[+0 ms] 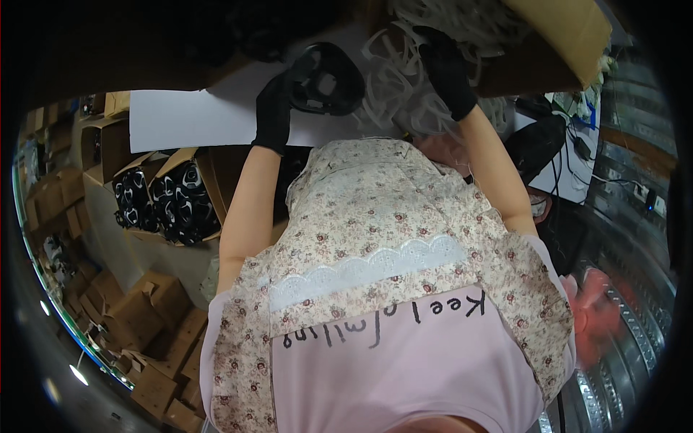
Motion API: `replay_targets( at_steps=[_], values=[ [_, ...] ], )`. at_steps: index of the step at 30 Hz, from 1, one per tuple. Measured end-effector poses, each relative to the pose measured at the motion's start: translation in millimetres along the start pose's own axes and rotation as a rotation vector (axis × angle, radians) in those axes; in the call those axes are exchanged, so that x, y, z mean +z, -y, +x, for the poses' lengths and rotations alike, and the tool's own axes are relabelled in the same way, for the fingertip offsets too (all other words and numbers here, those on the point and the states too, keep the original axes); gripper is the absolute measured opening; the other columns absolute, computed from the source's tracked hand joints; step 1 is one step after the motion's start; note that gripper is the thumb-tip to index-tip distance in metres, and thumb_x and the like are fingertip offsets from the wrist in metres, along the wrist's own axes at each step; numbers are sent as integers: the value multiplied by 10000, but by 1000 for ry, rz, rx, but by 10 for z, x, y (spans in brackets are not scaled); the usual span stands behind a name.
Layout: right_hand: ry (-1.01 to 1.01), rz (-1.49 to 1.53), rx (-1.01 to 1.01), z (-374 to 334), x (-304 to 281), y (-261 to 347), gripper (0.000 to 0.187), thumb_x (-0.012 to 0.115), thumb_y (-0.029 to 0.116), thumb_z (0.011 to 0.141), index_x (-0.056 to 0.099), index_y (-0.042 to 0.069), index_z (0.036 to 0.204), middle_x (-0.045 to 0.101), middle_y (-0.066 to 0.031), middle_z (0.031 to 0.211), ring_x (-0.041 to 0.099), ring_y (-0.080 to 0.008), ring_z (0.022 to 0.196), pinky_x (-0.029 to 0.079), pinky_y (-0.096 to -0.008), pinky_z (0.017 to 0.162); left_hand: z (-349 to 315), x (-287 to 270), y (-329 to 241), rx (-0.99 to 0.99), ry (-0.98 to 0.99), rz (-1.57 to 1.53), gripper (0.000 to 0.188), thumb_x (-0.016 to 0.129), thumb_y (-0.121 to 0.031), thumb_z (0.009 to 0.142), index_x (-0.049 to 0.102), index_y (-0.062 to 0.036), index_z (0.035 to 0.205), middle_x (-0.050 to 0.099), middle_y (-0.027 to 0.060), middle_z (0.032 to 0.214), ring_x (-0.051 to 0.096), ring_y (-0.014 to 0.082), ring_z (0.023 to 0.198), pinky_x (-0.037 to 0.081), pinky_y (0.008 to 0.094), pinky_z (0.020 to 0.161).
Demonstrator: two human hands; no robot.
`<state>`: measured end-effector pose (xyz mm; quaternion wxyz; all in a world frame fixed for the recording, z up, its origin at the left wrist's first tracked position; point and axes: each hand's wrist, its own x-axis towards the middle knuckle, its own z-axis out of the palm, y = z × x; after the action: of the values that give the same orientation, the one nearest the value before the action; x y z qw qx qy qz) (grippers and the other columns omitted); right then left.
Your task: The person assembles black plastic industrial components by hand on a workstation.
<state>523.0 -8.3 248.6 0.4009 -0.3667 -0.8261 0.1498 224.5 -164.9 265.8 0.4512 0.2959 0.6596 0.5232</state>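
Note:
My left hand (276, 108), in a black glove, is closed on the left side of a black plastic mask-shaped shell (346, 81). The shell is rounded and has openings in its middle. On the right, my black-gloved right hand (446, 72) reaches into a heap of translucent, curved plastic frames (426, 108). Its fingers point away from me and touch or lie close to the frames. Dark glove fabric hides how the fingertips sit, so I cannot tell whether they grip a frame. Beneath the shell and the heap lies a white tabletop (195, 119).
A cardboard box (570, 36) tips more translucent frames onto the table at the far right. Dark parts fill shadow at the far left. Open cartons of black shells (180, 198) stand below the table's left side. Cables (567, 162) hang at the right.

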Motion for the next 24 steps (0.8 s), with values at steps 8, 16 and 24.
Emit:
replay_targets(
  at_steps=[8, 16, 24],
  values=[
    [926, 816, 249, 659, -580, 1135, 354, 599, 181, 945, 591, 55, 1276, 655, -66, 1112, 624, -139, 997, 524, -296, 825, 148, 7, -41, -403, 482, -518, 283, 504, -219, 1004, 614, -11, 1162, 670, 48, 896, 634, 122, 842, 516, 237, 709],
    [487, 581, -209, 653, -113, 1190, 509, 691, 35, 804, 567, 78, 1296, 629, -114, 1221, 622, -269, 1107, 525, -366, 925, -98, 180, -401, -310, 710, -362, 345, 547, -118, 954, 530, 10, 1275, 628, 81, 1152, 646, 180, 1004, 538, 279, 872],
    [385, 477, 206, -43, -207, 1144, 313, 765, 176, 779, 658, 73, 1054, 624, -117, 1027, 631, -274, 978, 501, -378, 859, -300, 195, -390, -396, 578, -494, 375, 532, -235, 974, 570, 12, 1253, 657, 115, 1156, 660, 193, 1011, 561, 320, 863]
  ],
)
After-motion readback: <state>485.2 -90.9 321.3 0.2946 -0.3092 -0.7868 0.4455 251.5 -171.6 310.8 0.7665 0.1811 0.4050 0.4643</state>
